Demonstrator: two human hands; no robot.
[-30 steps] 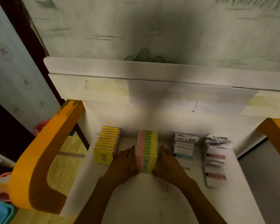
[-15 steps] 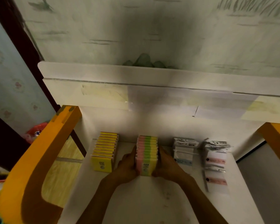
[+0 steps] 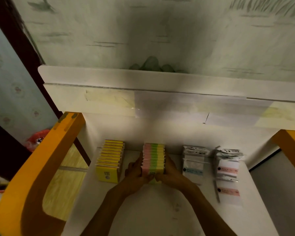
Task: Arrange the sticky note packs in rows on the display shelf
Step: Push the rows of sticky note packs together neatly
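Left hand (image 3: 134, 172): clasps the left side of the pastel row, fingers along it, thumb curled over the front pack.
Right hand (image 3: 171, 172): mirrors it on the right side, thumb meeting the left thumb at the front.
Pastel row (image 3: 154, 156): pink-green-yellow packs standing on edge, mid-shelf, squeezed between both hands.
Yellow row (image 3: 110, 159): at 9 o'clock, apart from the left hand.
White packs (image 3: 193, 160): at 3 o'clock, lying loosely overlapped.
Pink-labelled packs (image 3: 227, 172): further toward 3 o'clock, untidy.
Shelf (image 3: 143, 210): white, orange supports either side.
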